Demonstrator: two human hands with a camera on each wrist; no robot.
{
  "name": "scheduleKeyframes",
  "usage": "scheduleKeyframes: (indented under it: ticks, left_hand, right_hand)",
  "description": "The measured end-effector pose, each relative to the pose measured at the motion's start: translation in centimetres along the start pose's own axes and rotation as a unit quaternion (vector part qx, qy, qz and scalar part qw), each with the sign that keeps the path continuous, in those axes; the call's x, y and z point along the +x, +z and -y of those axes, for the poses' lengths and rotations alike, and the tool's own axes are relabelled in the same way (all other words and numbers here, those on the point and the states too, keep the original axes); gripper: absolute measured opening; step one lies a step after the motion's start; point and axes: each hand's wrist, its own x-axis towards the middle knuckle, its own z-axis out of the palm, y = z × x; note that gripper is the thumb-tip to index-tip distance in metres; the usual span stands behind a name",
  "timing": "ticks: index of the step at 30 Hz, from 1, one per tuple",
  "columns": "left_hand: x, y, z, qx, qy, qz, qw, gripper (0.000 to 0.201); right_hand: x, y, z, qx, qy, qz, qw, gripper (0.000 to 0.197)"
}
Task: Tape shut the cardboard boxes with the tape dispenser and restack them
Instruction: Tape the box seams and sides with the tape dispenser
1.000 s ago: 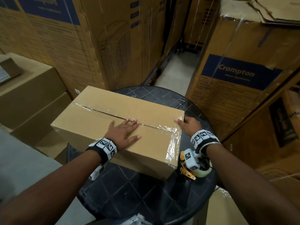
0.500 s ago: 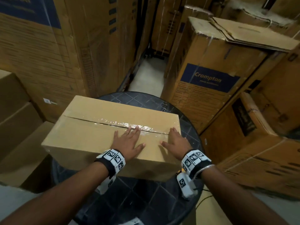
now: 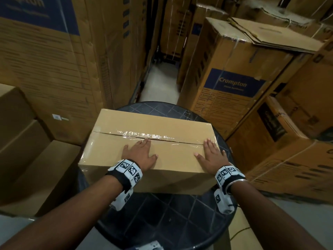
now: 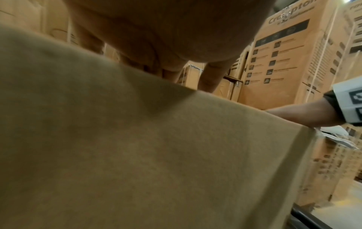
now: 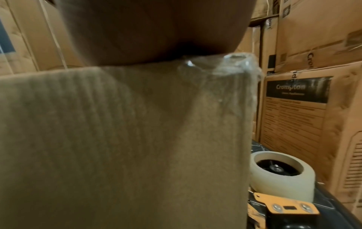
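Cartons (image 3: 232, 83) with blue Crompton labels, stacked tall behind and to either side of the round table (image 3: 167, 219); plain brown ones (image 3: 23, 141) piled lower off the table's left edge. Pale floor (image 3: 160, 83) in the narrow aisle past the table's far rim.

Cardboard box (image 3: 153, 123) lying flat on the far half of the dark, diamond-patterned tabletop, long side across, left end overhanging the table's left rim. Flaps closed, seam running the length of the lid. Clear tape (image 3: 144, 136) laid along that seam, wrinkled and shining near the middle, turned down over the right end in a crumpled fold (image 5: 235, 65).

Left hand (image 3: 138, 154) flat on the box lid nearer the table's middle, fingers straight and spread, fingertips (image 3: 146, 141) touching the tape. Gripping nothing.

Right hand (image 3: 210, 156) flat on the lid at the box's right end, above the table's right rim, fingers straight and apart, tips at the tape line. Gripping nothing as well.

Tape dispenser (image 5: 282, 186) resting on the tabletop just beside the box's right end, near the table's right rim: pale roll (image 5: 284, 175) on a black hub, orange metal plate (image 5: 286, 206) at the front. Seen only from the right wrist view; touched by neither hand.
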Motion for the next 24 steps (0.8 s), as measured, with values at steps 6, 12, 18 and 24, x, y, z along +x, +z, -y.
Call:
scheduleKeyframes:
  ticks: [6,12,18,24]
  left_hand:
    - [0.4,-3.1,3.3,-0.012,-0.036,-0.025,0.999,0.063]
    - [1.3,-3.1,4.0,0.004,-0.033,0.034,0.999,0.071]
    - [1.4,-3.1,2.4,0.006,-0.053,0.091,0.994,0.075]
    - [1.3,-3.4,0.4,0.017,-0.081,0.092,0.992,0.068]
  right_hand:
    - [0.2,0.1,0.1,-0.007,0.002,-0.005,1.0,0.084]
    - [1.0,0.1,-0.8,-0.011,-0.005,-0.017,1.0,0.083]
    - [2.2,-0.1,-2.4,0.001,-0.022,-0.021,1.0,0.083]
    - [2.2,0.1,-2.6,0.003,-0.033,-0.024,0.999,0.081]
